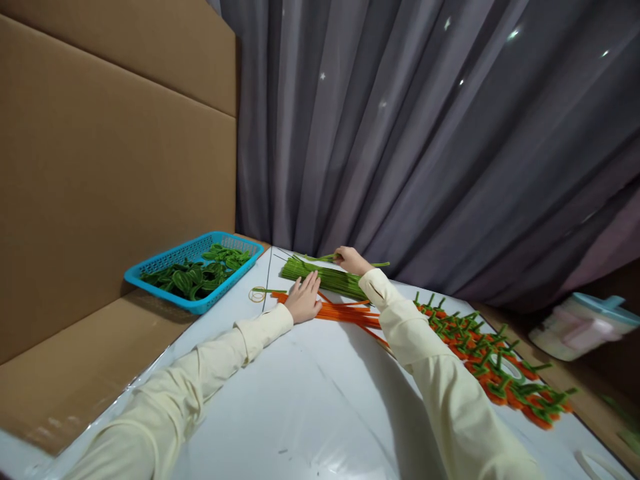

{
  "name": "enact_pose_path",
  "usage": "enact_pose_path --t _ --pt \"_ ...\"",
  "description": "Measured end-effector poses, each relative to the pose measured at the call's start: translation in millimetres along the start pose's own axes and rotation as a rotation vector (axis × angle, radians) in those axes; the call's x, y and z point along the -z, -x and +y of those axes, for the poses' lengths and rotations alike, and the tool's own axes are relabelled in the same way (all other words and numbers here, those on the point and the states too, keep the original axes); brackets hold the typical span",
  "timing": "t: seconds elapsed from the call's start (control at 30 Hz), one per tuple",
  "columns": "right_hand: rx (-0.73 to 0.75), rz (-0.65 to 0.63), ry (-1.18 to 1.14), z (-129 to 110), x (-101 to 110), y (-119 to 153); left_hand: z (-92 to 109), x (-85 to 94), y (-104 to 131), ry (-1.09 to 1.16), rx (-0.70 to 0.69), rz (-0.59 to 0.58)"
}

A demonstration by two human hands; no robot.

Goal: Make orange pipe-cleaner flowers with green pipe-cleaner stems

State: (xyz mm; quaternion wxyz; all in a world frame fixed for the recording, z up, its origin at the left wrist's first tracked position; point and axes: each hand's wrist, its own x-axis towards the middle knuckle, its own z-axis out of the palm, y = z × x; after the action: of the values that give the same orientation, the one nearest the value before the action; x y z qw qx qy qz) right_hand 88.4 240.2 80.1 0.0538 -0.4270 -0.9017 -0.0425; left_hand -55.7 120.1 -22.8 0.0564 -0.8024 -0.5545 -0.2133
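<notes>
My left hand (303,301) lies with fingers stretched out across the near edge of a bundle of green pipe cleaners (340,283) and over several orange pipe cleaners (345,312). Behind the bundle, my right hand (352,260) has its fingers closed around a few loose green pipe cleaners (320,258), whose ends stick out on both sides of the hand. Thin loops that look like rubber bands (257,295) rest left of the orange pipe cleaners.
A blue basket (197,305) with green leaf shapes (200,275) stands left. Several orange shapes with green stems (493,360) and a tape roll (507,367) lie right on the white table (300,400). Beyond are a lidded tub (583,330), grey curtain (400,133) and cardboard (120,167).
</notes>
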Motion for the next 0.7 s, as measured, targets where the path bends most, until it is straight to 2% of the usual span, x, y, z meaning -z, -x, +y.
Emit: enact_pose_path --t 0.1,0.23,0.3,0.4,0.5,0.6,0.7 --pt "0.005 0.114 0.027 1.3 15.6 -0.3 0.7 0.4 0.3 0.002 0.002 -0.009" --pt "0.012 0.247 0.054 -2.9 50.5 5.9 2.1 2.7 1.0 0.021 0.002 -0.010" --pt "0.025 0.273 0.068 -9.8 69.0 17.1 1.6 5.8 0.5 0.039 -0.003 -0.005" --pt "0.059 0.225 0.094 -25.7 85.3 50.6 1.3 15.4 -1.0 0.076 -0.060 -0.008" --pt "0.062 0.141 0.144 -42.7 79.3 102.7 8.9 29.9 -1.2 0.209 -0.165 -0.035" --pt "0.058 0.034 0.194 -53.7 54.7 161.7 32.1 44.4 2.4 0.658 -0.236 -0.030" --pt "0.050 -0.049 0.207 -57.6 24.5 214.5 65.7 53.9 11.0 1.143 -0.198 -0.031"
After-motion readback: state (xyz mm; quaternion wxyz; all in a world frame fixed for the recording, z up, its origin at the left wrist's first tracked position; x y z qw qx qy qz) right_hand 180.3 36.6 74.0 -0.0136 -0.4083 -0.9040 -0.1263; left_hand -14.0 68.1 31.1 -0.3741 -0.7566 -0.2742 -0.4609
